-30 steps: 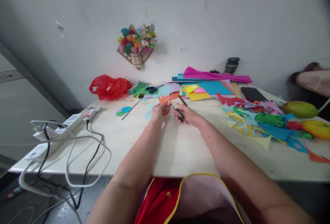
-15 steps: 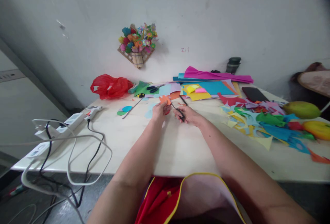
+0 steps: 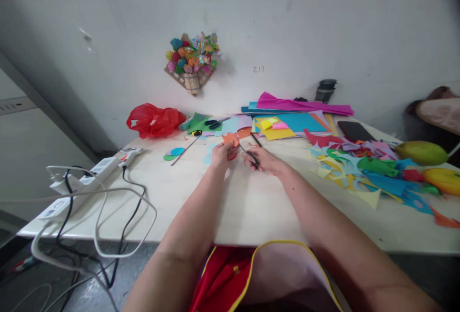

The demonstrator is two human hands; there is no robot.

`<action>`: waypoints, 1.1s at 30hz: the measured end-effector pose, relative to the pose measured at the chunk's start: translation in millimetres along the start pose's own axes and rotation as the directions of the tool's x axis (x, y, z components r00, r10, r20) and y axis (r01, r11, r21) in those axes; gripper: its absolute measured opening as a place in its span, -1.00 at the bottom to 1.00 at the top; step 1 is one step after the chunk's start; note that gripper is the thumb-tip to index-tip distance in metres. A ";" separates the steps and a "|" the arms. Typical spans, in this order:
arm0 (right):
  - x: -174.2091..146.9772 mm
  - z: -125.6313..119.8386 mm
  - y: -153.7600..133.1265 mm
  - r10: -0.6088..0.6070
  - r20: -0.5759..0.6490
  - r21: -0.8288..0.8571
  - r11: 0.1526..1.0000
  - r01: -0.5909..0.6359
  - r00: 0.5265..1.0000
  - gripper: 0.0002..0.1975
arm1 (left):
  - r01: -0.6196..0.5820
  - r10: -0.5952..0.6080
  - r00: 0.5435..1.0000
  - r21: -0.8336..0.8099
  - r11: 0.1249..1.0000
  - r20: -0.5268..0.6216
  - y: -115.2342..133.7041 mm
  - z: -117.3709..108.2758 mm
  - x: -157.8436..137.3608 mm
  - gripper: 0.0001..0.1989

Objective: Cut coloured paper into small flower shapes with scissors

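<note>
My left hand point(image 3: 223, 153) pinches a small piece of orange paper point(image 3: 230, 138) with a notched, petal-like outline, held just above the table. My right hand point(image 3: 265, 159) is closed around the dark handles of a pair of scissors point(image 3: 254, 159). Their blades point up and left, with the tips at the right edge of the orange paper. Whether the blades are parted I cannot tell. Pale blue paper circles point(image 3: 207, 159) lie just left of my left hand. A dark pen-like stick point(image 3: 256, 140) rests beyond my right hand.
Paper scraps point(image 3: 345, 166) are heaped on the right, near a phone point(image 3: 355, 131) and a green mango-like fruit point(image 3: 420, 152). Coloured sheets point(image 3: 305, 124) lie at the back. A red plastic bag point(image 3: 155, 120) sits back left. A power strip point(image 3: 81, 190) with loose cables lines the left edge.
The orange paper has turned slightly in my left hand, so more of its notched outline shows. Both hands stay in nearly the same place.
</note>
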State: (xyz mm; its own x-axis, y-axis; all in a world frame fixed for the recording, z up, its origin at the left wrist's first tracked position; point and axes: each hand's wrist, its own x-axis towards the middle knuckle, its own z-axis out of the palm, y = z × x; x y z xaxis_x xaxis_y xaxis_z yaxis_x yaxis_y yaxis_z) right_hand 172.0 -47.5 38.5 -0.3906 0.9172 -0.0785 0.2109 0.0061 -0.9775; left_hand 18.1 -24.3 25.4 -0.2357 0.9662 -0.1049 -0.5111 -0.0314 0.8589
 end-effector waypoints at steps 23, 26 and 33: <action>1.0 -0.6 0.2 -0.006 -0.008 -0.014 1.000 0.006 1.000 -0.76 | -0.140 0.138 0.990 0.039 0.989 0.039 -4.1 -2.7 5.5 -0.72; 1.4 -0.9 0.7 -0.010 -0.004 -0.017 1.000 0.010 1.000 -0.74 | -0.162 0.160 0.986 0.035 0.986 0.039 -5.3 -2.8 6.9 -0.67; 4.3 -2.3 3.7 -0.011 0.005 -0.006 1.000 0.011 1.000 -0.73 | -0.185 0.183 0.983 0.073 0.980 0.032 -6.9 -4.6 11.2 -0.72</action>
State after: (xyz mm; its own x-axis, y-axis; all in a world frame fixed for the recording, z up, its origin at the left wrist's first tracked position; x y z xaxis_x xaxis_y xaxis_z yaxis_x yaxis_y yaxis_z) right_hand 173.1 -42.5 35.0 -0.3972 0.9151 -0.0692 0.2126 0.0184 -0.9770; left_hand 15.2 -14.4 16.0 -0.2988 0.9517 0.0702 -0.3969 -0.1908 0.8978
